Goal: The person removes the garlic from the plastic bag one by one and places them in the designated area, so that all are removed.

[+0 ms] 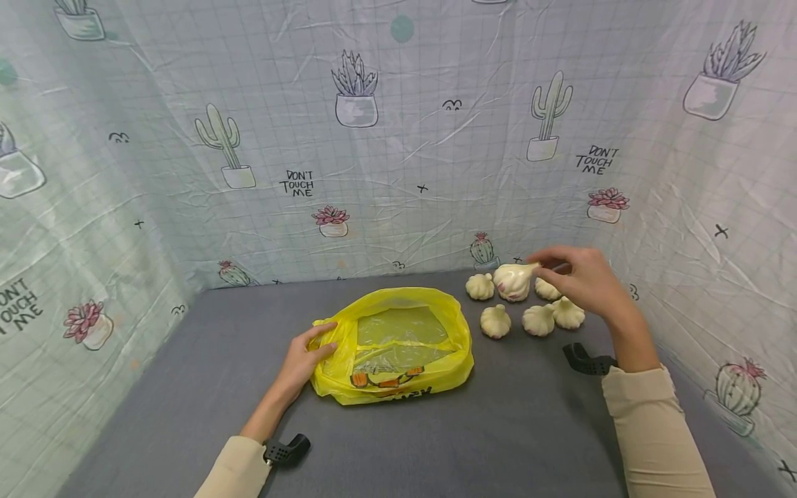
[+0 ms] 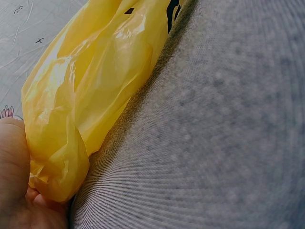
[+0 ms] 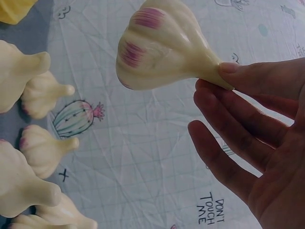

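Observation:
My right hand (image 1: 584, 280) pinches a garlic bulb (image 3: 159, 50) by its neck between thumb and fingertips, holding it up off the table. The bulb is cream-white with purple streaks. Below and around it sit several other garlic bulbs (image 1: 495, 321) on the table. A yellow plastic bag (image 1: 457, 363) lies with its mouth spread wide, and its inside shows through the opening. At the bag's left end, my left hand (image 1: 300, 363) holds the rim, fingers over the edge; the left wrist view shows the thumb (image 2: 12, 162) against the gathered plastic.
The dark grey table (image 1: 473, 443) carries the bag near its middle and the bulbs at its back right. A hanging sheet (image 1: 398, 166) printed with potted cacti closes in the back and both sides. Black bands with cameras (image 1: 588, 360) sit on the wrists.

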The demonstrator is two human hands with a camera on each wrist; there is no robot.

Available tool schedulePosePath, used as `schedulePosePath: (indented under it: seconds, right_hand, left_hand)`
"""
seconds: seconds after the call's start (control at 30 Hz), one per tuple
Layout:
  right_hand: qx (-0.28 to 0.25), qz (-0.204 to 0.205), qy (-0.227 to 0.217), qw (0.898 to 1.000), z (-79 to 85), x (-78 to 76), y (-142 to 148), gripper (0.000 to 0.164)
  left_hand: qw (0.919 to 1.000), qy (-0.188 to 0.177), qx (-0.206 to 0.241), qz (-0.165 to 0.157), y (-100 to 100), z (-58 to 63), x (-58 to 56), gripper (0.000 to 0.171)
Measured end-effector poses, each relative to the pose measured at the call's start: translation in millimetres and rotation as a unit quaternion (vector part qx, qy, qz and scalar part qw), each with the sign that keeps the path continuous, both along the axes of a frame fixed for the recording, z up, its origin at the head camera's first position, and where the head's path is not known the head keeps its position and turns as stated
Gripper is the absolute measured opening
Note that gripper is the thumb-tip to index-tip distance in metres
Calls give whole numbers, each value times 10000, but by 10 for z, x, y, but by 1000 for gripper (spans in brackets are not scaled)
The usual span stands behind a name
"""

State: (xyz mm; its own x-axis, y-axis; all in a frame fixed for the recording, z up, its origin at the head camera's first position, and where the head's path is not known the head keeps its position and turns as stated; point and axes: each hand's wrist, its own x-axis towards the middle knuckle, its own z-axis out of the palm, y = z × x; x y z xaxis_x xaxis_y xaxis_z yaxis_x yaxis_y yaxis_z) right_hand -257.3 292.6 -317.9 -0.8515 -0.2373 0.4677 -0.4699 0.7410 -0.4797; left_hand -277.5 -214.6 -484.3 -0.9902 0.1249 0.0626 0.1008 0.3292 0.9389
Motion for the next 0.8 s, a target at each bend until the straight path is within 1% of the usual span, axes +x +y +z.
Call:
schedulePosePath:
  seconds: [0.23, 0.5, 0.8]
  right_hand:
    - [-19, -2, -21, 10000, -11, -11, 4, 17]
    - [-70, 27, 26, 10000, -43, -34, 33, 19]
    - [-5, -52, -19, 10000, -37, -32, 47, 18]
  left_hand:
    - [10000, 29, -86, 29, -1, -13, -4, 48]
    - [10000, -30, -61, 50, 0, -23, -10, 48]
    - [10000, 33, -43, 61, 8, -10, -1, 48]
